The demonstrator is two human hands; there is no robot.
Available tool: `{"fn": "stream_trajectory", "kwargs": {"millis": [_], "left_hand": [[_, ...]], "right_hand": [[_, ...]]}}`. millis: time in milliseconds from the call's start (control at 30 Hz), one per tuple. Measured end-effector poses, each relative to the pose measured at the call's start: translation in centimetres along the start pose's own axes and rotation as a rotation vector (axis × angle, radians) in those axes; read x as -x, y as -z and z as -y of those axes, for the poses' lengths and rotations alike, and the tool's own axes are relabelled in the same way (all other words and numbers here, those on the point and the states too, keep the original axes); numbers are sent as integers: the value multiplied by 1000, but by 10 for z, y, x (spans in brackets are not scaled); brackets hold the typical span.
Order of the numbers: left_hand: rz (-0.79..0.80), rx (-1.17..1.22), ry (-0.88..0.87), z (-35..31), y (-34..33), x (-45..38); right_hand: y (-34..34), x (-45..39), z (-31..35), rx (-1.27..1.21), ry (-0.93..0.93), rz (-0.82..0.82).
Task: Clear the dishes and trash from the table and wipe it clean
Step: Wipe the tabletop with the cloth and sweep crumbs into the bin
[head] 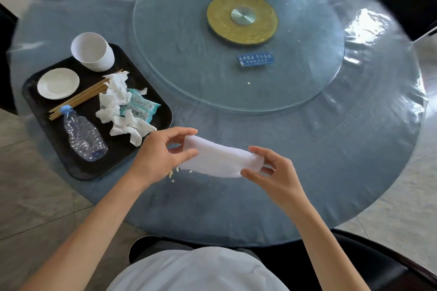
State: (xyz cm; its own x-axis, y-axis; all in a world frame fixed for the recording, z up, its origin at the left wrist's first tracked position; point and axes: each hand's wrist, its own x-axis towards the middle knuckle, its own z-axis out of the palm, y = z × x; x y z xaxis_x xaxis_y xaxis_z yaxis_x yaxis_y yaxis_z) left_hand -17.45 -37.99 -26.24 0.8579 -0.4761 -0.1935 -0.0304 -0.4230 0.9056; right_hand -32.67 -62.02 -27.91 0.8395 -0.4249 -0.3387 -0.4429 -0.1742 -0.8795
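The round table (331, 149) under clear plastic fills my view, with a glass turntable (189, 54) at its middle. I pinch a white cloth (220, 160) between my left hand (160, 153) and right hand (274, 172), just above crumbs (173, 172). The tray (59, 149) of dishes and trash sits left.

Head-worn camera looks steeply down, close over the round table (307, 172).

Both forearms bare to the bottom frame edge, no sleeves in view. Left hand (159, 153) and right hand (272, 173) ungloved, no rings, watch or bands visible. Torso in a pale light-blue top (198, 269), plain fabric, no print or markings
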Motion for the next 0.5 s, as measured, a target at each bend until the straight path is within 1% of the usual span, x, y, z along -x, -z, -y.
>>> {"fn": "stream_trajectory", "kwargs": {"millis": [100, 133, 200, 233, 267, 333, 367, 433, 500], "left_hand": [[-9, -324, -171, -9, 2, -4], [-34, -387, -246, -10, 3, -6], [-93, -375, -356, -12, 7, -11], [-111, -349, -375, -12, 9, -17], [-113, -343, -369, -13, 9, -25], [-41, -352, -283, -12, 5, -44], [-5, -353, -247, -11, 0, -52], [-33, -362, -263, -12, -7, -66], [-88, -297, -349, -12, -12, -71]], "right_hand": [[3, -5, 7, 344, 156, -103], [3, -6, 8, 402, 223, -143], [8, -10, 9, 419, 389, -214], [11, -15, 12, 421, 457, -229], [15, -22, 14, 422, 475, -209], [19, -39, 18, 433, 375, -124], [20, -46, 20, 437, 332, -111], [22, -59, 22, 443, 364, -176], [26, -63, 19, 424, 470, -267]]}}
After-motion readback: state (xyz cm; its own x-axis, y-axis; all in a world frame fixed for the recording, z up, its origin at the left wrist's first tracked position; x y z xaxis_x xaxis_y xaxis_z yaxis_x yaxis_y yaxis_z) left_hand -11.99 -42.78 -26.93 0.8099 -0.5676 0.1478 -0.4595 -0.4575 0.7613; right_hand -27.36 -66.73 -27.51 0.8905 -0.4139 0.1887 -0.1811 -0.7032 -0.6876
